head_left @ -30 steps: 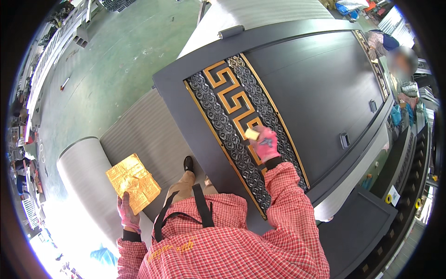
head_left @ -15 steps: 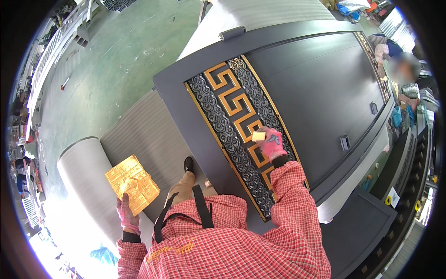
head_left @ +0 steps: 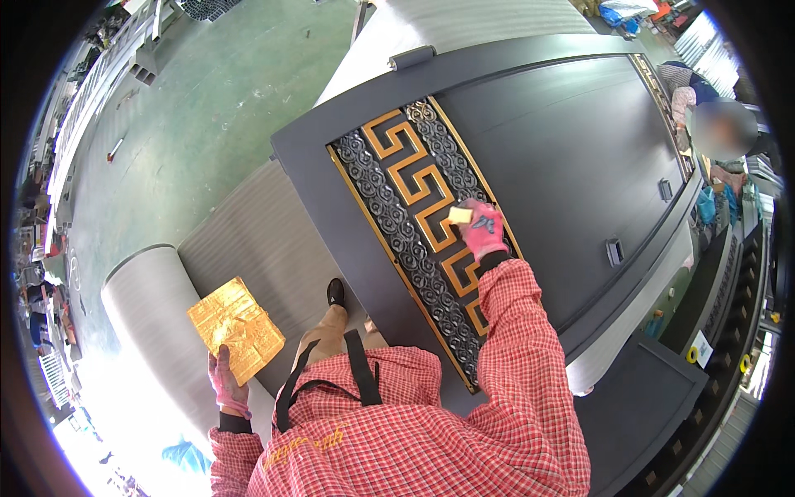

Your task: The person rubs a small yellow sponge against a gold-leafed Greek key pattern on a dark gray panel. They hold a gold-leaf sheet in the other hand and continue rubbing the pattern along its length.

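A pale yellow sponge block (head_left: pixel 460 216) is pinched in my right hand (head_left: pixel 483 234), which wears a pink glove with a grey patch. That hand is over the decorative band of a large dark grey door panel (head_left: pixel 563 157). The band has a gold key-pattern strip (head_left: pixel 426 186) down its middle, with black scroll relief (head_left: pixel 385 203) on both sides and thin gold edging. Off to the left, clear of the panel, my gloved left hand (head_left: pixel 228 385) grips a creased, shiny gold foil sheet (head_left: pixel 240 323) by its near edge. My right fingers hide part of the strip.
A big roll of whitish sheeting (head_left: pixel 145 298) stands left of my legs. Beyond the panel's far right end, another person's arm (head_left: pixel 684 103) reaches toward a second gold band (head_left: pixel 660 108). Another dark panel (head_left: pixel 629 414) lies low on the right. Metal profiles (head_left: pixel 145 62) line the far left.
My right hand, with the sponge, has moved a little farther away along the key-pattern strip. The left hand and the foil sheet have stayed in place.
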A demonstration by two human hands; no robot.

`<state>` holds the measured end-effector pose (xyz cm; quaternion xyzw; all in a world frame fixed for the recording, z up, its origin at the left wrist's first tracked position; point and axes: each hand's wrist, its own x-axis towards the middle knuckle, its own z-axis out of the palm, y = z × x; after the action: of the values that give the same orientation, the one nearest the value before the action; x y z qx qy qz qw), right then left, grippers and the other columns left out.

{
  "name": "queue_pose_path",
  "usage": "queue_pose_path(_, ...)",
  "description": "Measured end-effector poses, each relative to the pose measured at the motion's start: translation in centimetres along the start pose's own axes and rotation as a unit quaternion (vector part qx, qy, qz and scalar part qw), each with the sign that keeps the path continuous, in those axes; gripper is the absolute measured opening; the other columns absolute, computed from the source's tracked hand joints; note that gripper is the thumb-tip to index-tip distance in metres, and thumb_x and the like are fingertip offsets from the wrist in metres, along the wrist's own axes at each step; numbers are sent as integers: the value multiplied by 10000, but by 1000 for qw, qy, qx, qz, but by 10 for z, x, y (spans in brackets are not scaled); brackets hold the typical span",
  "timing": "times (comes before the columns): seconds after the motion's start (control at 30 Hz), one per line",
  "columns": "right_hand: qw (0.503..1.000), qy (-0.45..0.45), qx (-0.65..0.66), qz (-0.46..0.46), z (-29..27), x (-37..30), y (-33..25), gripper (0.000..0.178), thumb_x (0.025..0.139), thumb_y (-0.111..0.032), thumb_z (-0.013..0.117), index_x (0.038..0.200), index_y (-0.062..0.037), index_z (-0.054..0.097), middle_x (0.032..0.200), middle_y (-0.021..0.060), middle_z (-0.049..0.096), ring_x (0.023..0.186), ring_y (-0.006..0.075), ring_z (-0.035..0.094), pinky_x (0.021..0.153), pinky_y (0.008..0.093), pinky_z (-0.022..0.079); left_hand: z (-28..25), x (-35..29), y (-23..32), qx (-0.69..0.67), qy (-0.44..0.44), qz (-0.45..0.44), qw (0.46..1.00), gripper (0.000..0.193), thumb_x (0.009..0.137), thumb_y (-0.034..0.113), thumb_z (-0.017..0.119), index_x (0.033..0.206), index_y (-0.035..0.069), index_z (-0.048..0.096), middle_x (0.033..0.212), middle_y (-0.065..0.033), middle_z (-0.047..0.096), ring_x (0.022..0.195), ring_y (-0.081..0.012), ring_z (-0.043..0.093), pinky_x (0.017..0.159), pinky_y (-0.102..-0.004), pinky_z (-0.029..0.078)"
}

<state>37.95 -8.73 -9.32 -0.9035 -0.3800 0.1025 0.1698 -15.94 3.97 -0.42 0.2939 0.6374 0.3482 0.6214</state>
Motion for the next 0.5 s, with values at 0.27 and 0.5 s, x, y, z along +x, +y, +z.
queue_pose_path(0.27, 993, -27, 97, -57, -4, 2, 18, 177, 721, -10, 670, 868, -110, 670, 857, 151, 660, 814, 319, 636, 742, 369, 518, 8, -4, 4, 4, -6, -3, 1000, 448, 890, 250, 659, 1269, 93, 480, 1129, -42, 592, 983, -208, 611, 791, -373, 540)
queue_pose_path(0.5, 972, -129, 190, 56, -31, -40, 39, 209, 705, 21, 679, 895, -66, 668, 875, 132, 675, 846, 285, 654, 742, 343, 529, 1, -7, -1, -2, 3, -8, 1000, 451, 893, 259, 657, 1274, 103, 475, 1129, -42, 591, 988, -206, 609, 795, -376, 541)
